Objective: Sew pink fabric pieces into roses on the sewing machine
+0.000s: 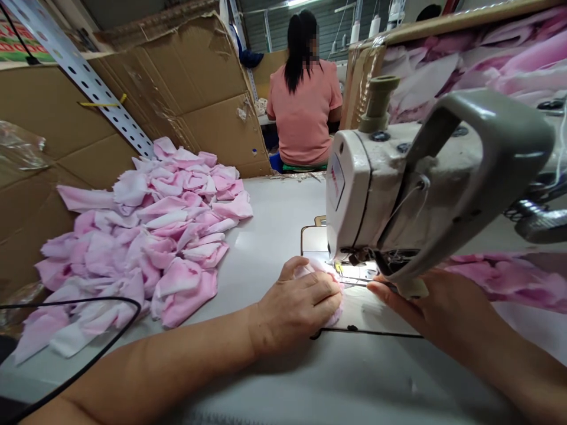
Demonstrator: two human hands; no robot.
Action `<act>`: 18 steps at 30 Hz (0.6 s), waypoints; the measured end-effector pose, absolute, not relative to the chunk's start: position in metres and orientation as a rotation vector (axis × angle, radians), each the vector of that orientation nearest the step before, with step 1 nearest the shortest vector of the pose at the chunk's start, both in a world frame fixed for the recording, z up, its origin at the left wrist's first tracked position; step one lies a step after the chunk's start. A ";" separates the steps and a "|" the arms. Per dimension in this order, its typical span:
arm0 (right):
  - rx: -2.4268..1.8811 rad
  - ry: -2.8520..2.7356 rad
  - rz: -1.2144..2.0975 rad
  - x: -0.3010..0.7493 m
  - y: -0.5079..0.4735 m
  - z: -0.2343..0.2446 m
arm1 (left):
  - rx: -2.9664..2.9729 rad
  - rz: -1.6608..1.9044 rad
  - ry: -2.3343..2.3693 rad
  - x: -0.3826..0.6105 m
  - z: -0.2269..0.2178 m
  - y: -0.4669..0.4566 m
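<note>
A sewing machine stands on the right, its lamp lighting the needle area. Just left of the needle, my left hand has its fingers curled over a small piece of pink and white fabric, mostly hidden beneath them. My right hand, partly behind the machine's grey guard, grips thin metal tweezers. Their tips reach toward the fabric by the presser foot; whether they touch it I cannot tell.
Pink and white fabric pieces are heaped at the left against cardboard. More pink cloth lies right of the machine. A black cable crosses the left front. A seated person works ahead, facing away.
</note>
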State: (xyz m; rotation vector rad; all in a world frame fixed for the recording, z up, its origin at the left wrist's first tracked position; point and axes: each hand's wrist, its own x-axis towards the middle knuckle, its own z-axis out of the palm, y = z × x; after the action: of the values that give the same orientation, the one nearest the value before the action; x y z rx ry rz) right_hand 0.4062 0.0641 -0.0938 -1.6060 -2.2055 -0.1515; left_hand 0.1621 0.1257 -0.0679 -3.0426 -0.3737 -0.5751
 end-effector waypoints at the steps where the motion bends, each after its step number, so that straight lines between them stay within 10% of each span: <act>1: -1.605 -2.200 -0.150 0.406 0.064 -0.094 | -3.046 -0.568 -0.379 0.162 -0.068 0.126; 18: -1.592 -2.231 -0.326 0.402 0.063 -0.091 | -3.071 -0.575 -0.403 0.161 -0.069 0.126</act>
State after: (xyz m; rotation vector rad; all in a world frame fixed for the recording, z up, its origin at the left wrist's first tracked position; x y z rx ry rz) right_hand 0.4025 0.0632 -0.0913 -1.5918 -2.2315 -0.3260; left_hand 0.1608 0.1263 -0.0686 -3.0705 -0.4035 -0.5747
